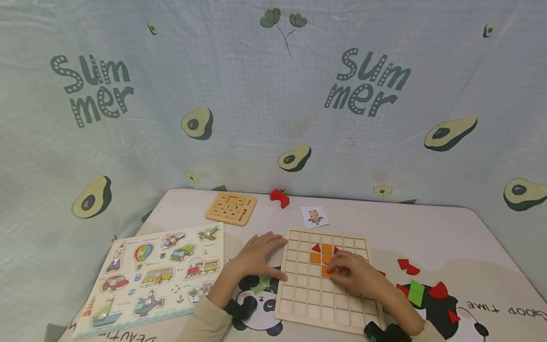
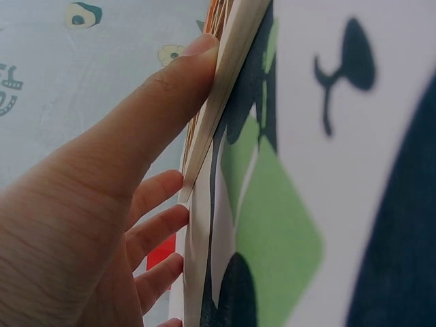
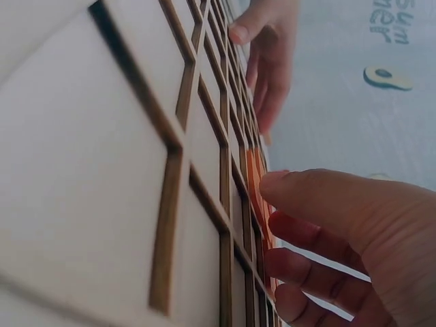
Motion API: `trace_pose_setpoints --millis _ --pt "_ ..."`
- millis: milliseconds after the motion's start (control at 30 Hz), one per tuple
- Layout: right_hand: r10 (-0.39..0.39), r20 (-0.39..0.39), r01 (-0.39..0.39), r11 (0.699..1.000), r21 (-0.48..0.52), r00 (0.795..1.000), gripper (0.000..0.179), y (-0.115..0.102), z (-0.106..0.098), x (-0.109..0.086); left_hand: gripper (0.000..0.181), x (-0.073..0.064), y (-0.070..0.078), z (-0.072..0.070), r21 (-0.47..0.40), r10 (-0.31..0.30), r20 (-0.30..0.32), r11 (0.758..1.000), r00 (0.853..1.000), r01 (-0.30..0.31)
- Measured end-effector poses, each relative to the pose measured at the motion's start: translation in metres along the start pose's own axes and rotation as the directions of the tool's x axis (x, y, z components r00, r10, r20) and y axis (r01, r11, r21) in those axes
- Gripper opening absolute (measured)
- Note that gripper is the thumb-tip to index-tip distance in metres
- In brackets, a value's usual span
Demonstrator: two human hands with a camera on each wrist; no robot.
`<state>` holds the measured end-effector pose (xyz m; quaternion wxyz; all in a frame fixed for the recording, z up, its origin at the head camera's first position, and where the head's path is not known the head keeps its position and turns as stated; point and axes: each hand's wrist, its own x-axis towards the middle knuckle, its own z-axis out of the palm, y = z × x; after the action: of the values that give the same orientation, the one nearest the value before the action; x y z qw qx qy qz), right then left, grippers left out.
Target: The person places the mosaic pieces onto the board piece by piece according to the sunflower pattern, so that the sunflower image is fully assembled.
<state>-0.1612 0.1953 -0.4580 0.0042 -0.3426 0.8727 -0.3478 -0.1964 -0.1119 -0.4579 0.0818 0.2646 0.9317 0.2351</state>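
Observation:
In the head view, a wooden grid board [image 1: 301, 294] lies at the middle of the table. My left hand [image 1: 258, 256] rests at its left edge, thumb against the rim and fingers spread; the left wrist view shows the thumb [image 2: 160, 92] on the board's side. My right hand [image 1: 356, 271] is over the grid, its curled thumb and fingers pinching an orange square [image 1: 325, 271]. Around it sit an orange circle [image 1: 326, 259], two more orange squares and red triangles [image 1: 316, 248]. In the right wrist view, the right thumb [image 3: 300, 194] meets the orange pieces; the contact is partly hidden.
Right of the board lie loose red pieces [image 1: 438, 290] and green pieces [image 1: 416, 293]. Behind it are a small pattern card [image 1: 315, 216], a red arch-shaped piece [image 1: 279, 198] and a wooden number puzzle [image 1: 231, 208]. A vehicle picture puzzle [image 1: 154, 275] covers the left side.

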Motion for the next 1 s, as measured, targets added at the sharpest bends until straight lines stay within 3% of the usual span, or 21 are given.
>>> trace_pose_setpoints --millis 233,533,800,1000 --pt "-0.017 -0.044 0.016 1.000 -0.009 0.999 0.005 0.005 -0.009 -0.009 0.087 0.000 -0.002 0.000 0.007 0.024 -0.004 1.000 1.000 -0.024" --pt "0.053 -0.074 -0.056 0.998 -0.041 0.996 0.006 0.010 -0.027 -0.023 0.087 0.001 -0.002 -0.001 0.016 0.022 0.001 1.000 1.000 -0.022" --pt "0.027 -0.128 -0.035 0.998 -0.060 0.991 0.009 0.024 -0.038 -0.039 0.087 0.002 -0.003 -0.001 0.015 0.025 0.000 1.000 1.000 -0.025" --pt "-0.042 -0.169 0.031 0.997 -0.067 0.985 0.013 0.033 -0.053 -0.050 0.088 0.001 -0.002 0.000 0.011 0.028 -0.002 1.000 1.000 -0.028"
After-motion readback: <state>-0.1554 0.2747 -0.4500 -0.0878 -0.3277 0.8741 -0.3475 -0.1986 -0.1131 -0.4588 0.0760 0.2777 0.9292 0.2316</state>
